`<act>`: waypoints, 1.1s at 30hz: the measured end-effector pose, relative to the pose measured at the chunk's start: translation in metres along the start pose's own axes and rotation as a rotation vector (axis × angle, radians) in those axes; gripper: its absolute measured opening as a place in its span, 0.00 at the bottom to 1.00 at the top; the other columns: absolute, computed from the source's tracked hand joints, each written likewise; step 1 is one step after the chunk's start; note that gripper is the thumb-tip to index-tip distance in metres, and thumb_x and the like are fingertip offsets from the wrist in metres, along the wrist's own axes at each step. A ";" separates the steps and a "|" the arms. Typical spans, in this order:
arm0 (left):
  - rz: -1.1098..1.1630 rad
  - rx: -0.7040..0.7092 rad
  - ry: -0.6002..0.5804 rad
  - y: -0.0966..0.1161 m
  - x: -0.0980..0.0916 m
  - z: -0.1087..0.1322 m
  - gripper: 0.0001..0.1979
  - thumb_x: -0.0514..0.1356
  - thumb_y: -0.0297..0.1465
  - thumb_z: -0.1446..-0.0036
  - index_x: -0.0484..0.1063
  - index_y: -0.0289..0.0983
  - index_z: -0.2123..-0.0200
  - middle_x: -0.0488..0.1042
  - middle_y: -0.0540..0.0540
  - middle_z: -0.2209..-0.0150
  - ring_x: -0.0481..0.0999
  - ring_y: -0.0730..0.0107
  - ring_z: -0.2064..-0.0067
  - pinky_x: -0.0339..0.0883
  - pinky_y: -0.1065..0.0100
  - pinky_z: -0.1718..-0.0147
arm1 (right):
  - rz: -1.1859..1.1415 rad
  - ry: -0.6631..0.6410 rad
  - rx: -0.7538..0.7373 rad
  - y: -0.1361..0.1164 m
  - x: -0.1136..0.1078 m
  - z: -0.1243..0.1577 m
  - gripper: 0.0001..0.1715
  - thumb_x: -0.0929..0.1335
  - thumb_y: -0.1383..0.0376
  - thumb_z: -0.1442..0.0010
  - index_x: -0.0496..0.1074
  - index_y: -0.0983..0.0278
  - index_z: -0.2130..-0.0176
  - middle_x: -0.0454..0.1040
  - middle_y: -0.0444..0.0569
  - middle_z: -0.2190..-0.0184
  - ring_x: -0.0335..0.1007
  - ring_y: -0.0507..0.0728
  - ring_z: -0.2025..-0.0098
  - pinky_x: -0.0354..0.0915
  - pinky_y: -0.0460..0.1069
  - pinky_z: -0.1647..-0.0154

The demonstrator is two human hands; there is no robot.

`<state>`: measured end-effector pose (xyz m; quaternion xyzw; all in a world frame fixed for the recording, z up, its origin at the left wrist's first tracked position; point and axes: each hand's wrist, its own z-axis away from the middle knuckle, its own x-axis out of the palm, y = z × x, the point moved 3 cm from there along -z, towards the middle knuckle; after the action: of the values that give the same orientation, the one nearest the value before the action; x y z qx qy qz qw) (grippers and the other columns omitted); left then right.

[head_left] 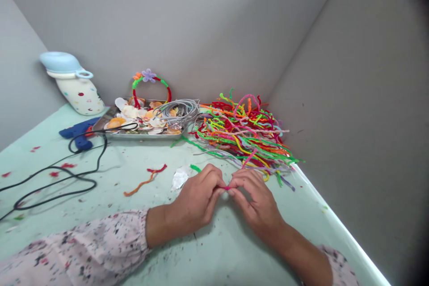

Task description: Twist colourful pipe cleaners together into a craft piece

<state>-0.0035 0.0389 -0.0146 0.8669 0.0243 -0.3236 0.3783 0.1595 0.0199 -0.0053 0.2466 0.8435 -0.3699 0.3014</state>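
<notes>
Two hands meet low in the middle of the view over the mint-green counter (234, 250). The left hand (196, 199) and right hand (256, 201) each have their grip pressed together, pinching the ends of a short pink pipe cleaner (227, 187) held between them just above the counter. It looks very light, fuzzy and soft on the outside with a bendable wire core, so it should keep whatever bend it is given; a fingertip pinch near each end suits it, and its cut ends may be sharp. A small white bit sits just under the fingertips; what it is I cannot tell.

Going left to right: at 10 o'clock of the hands a pale blue and white spotted jug (75, 82) stands by the wall. Below it lies a blue glue gun (78, 134), whose black cord (67, 174) loops across the counter toward 9 o'clock. A metal tray (110, 133) at 11 o'clock holds seashells (134, 114), a coil of grey wire (177, 109) and a pipe-cleaner hoop with a purple flower (149, 76). Orange and red scraps (145, 181) and a white shell piece (180, 176) lie just left of the left hand. At 12 to 1 o'clock a heap of pipe cleaners (244, 134) spreads close to the fingers, near enough to snag.
</notes>
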 end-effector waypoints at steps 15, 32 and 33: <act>-0.018 0.012 -0.006 0.001 0.001 0.000 0.04 0.50 0.25 0.38 0.62 0.37 0.62 0.67 0.43 0.62 0.67 0.65 0.59 0.65 0.64 0.61 | 0.008 -0.032 -0.045 -0.004 -0.002 0.000 0.04 0.64 0.68 0.37 0.67 0.61 0.63 0.72 0.47 0.66 0.66 0.57 0.59 0.59 0.56 0.54; -0.004 0.044 0.000 0.003 -0.001 -0.001 0.04 0.50 0.24 0.38 0.63 0.37 0.61 0.67 0.44 0.62 0.67 0.66 0.59 0.64 0.65 0.61 | -0.049 -0.056 -0.011 -0.005 -0.005 -0.004 0.05 0.63 0.68 0.36 0.67 0.61 0.65 0.71 0.46 0.68 0.67 0.56 0.61 0.60 0.55 0.55; -0.005 0.041 0.005 0.003 -0.001 -0.001 0.04 0.50 0.24 0.38 0.63 0.37 0.61 0.67 0.44 0.62 0.67 0.66 0.59 0.65 0.65 0.61 | -0.042 -0.051 -0.015 -0.005 -0.005 -0.004 0.05 0.64 0.67 0.36 0.68 0.61 0.65 0.71 0.46 0.68 0.67 0.56 0.61 0.60 0.55 0.54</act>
<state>-0.0027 0.0379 -0.0112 0.8753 0.0206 -0.3227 0.3595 0.1586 0.0192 0.0027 0.2172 0.8432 -0.3762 0.3169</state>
